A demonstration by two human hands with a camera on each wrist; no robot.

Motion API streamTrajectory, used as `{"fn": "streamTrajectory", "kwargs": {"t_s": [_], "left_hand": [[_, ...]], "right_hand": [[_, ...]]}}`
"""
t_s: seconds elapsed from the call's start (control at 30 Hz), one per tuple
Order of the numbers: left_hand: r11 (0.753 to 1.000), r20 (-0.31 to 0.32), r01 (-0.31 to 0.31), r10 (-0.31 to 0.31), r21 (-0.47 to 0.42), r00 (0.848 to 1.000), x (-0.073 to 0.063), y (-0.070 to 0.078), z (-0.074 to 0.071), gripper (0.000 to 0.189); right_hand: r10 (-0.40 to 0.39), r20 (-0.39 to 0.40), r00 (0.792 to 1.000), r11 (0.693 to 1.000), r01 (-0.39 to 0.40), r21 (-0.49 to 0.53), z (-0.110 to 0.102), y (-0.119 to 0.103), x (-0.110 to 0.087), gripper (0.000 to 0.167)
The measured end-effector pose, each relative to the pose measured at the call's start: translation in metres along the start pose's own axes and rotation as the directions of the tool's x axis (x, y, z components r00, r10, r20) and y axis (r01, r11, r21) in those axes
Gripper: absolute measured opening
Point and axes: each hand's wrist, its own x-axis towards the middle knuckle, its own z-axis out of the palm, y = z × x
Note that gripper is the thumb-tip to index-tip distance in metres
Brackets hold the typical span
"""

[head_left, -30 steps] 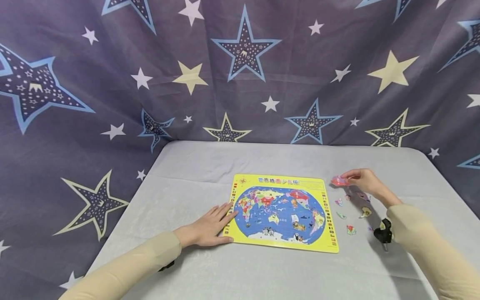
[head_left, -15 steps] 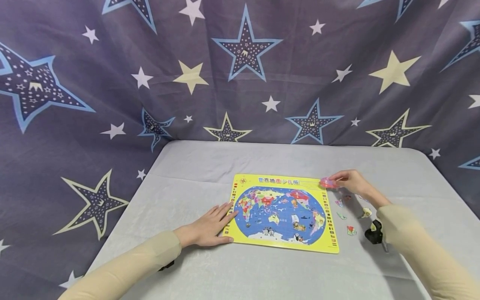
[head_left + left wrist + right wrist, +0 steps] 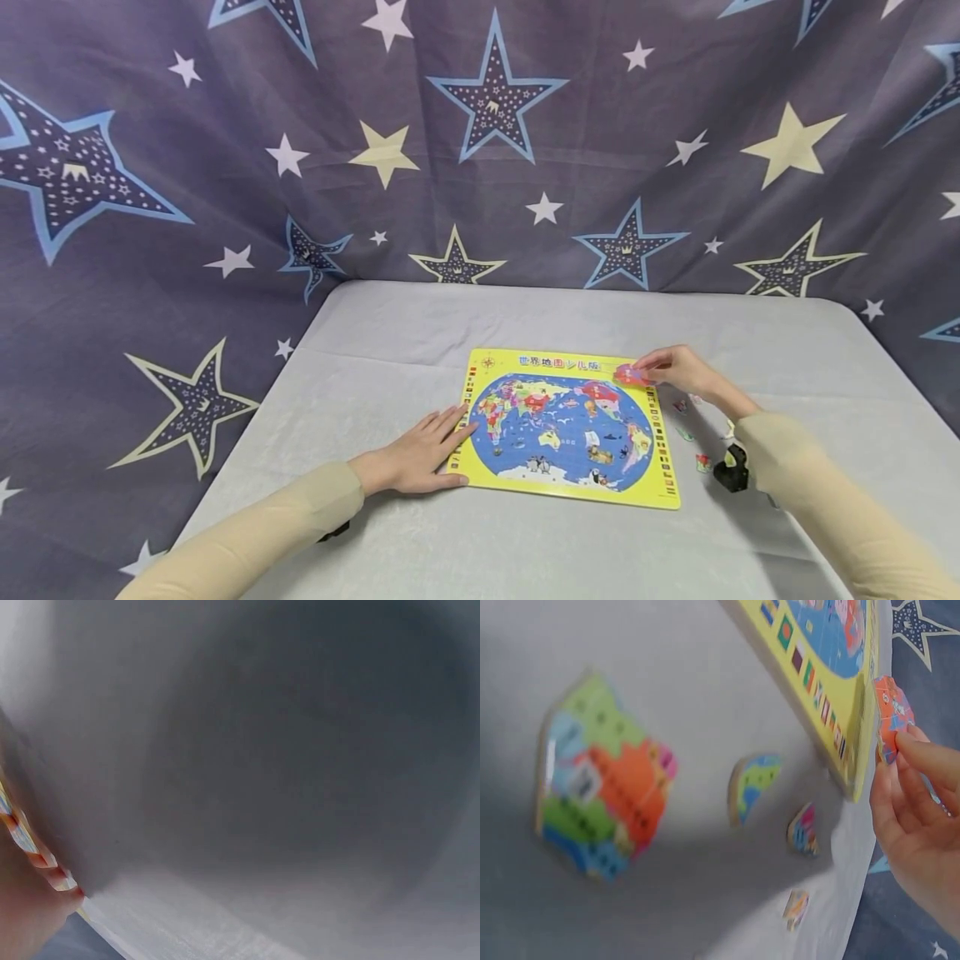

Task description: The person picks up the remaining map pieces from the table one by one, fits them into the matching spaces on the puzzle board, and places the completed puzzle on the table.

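Note:
A yellow-bordered world map puzzle board [image 3: 637, 497] lies on the table, its blue oval filled with printed land and animals. My left hand [image 3: 420, 454] rests flat along its left edge, fingers spread over the border. In the left wrist view only part of that hand [image 3: 34, 900] shows, beside the board's edge. My right hand [image 3: 684, 373] pinches a red puzzle piece [image 3: 630, 375] between thumb and fingers, over the board's upper right corner. Seen from the right wrist, the piece [image 3: 892, 712] is tilted on edge in the fingertips.
Several loose puzzle pieces lie right of the board, among them a green and orange one [image 3: 607, 780], a green and blue one [image 3: 754, 784] and a pink and blue one [image 3: 802, 832]. The right forearm partly hides them in the head view. A star-patterned curtain [image 3: 465, 200] hangs behind the table.
My right hand has carried the red puzzle piece leftward, from the table beside the board to over its upper right corner. My left hand has stayed in place.

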Motion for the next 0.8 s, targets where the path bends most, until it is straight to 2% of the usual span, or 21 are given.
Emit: {"fn": "streamTrajectory", "kwargs": {"t_s": [0.13,0.37,0.6,0.8], "left_hand": [[1.0,-0.002,0.0,0.0,-0.002,1.0,0.0,0.0,0.0,0.081],[1.0,-0.01,-0.002,0.002,0.003,1.0,0.0,0.0,0.001,0.081],[1.0,-0.008,0.001,-0.001,-0.003,1.0,0.0,0.0,0.0,0.081],[1.0,-0.003,0.0,0.0,-0.004,1.0,0.0,0.0,0.0,0.081]], "right_hand": [[0.012,0.026,1.0,1.0,-0.012,0.015,0.006,-0.004,0.002,0.022],[-0.027,0.068,0.997,0.999,0.025,0.024,0.014,-0.008,0.006,0.02],[-0.015,0.112,0.994,0.999,0.012,0.03,0.021,-0.012,0.009,0.022],[-0.016,0.117,0.993,1.0,0.013,0.027,0.027,-0.014,0.01,0.021]]}}
